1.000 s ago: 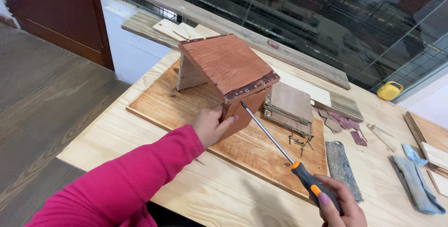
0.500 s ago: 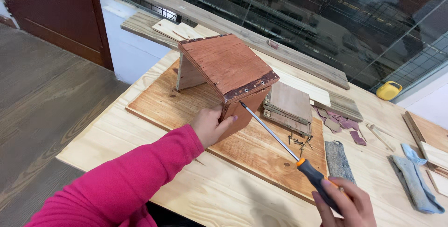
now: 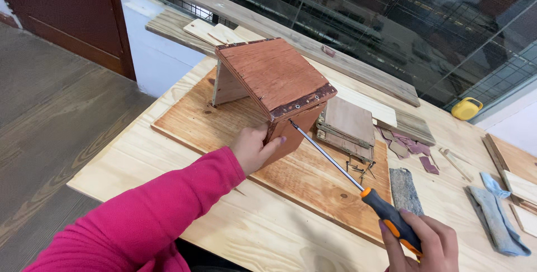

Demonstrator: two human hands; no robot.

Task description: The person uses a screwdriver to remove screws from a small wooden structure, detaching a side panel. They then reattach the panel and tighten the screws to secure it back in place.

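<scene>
A reddish-brown wooden box (image 3: 272, 79) stands tilted on a plywood board (image 3: 302, 180). My left hand (image 3: 253, 149), in a pink sleeve, grips the box's lower front corner. My right hand (image 3: 419, 244) holds a long screwdriver (image 3: 347, 174) by its orange and black handle. The shaft slants up to the left, and its tip touches the dark front edge of the box near a corner.
Stacked small wood panels (image 3: 347, 126) and several loose screws (image 3: 358, 166) lie on the board. A grey sanding block (image 3: 404, 191), wood scraps (image 3: 411, 149), blue cloth (image 3: 495, 216), a yellow tape measure (image 3: 466, 108) and a long plank (image 3: 291, 37) lie on the pale table (image 3: 140, 166).
My right hand and the screwdriver handle have shifted slightly right and up; the tip stays at the box's front edge. My left hand keeps its grip.
</scene>
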